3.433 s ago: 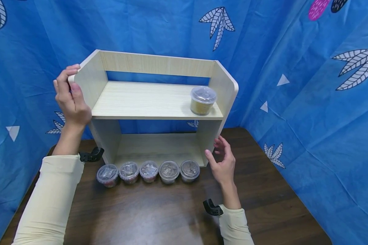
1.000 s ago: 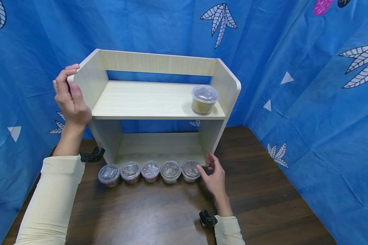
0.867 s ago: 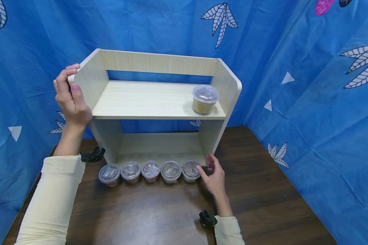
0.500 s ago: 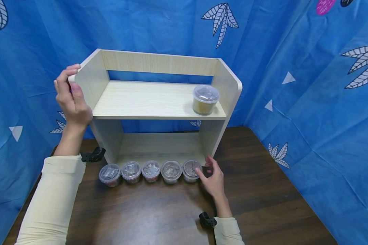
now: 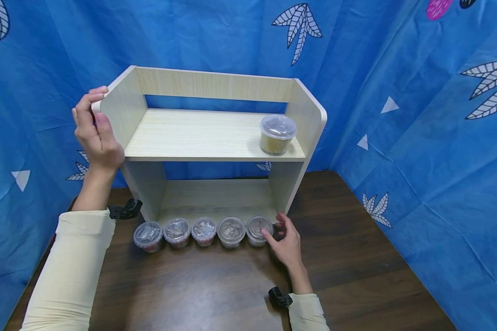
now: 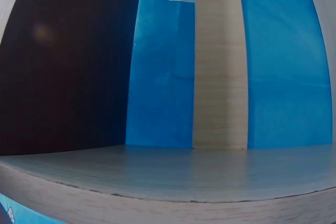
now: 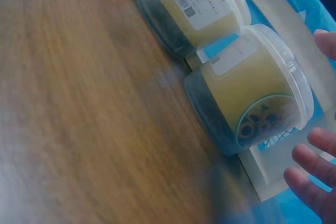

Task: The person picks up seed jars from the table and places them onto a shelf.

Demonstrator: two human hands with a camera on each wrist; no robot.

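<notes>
My left hand grips the front edge of the left side panel of a pale two-tier wooden shelf. In the left wrist view only the shelf's boards show, not the hand. My right hand is beside the rightmost clear lidded tub, thumb at its near side. In the right wrist view, that tub has yellowish contents, and the spread fingers are apart from it. More lidded tubs stand in a row to its left, before the shelf.
A larger lidded tub with yellow contents stands at the right end of the upper tier. The dark wooden table carries the shelf and the row. Blue patterned curtains hang behind and at the sides.
My right hand has come down and left from beside the shelf's right panel to the rightmost tub, its thumb edging closer. The left hand keeps its grip, and the tubs stay in place.
</notes>
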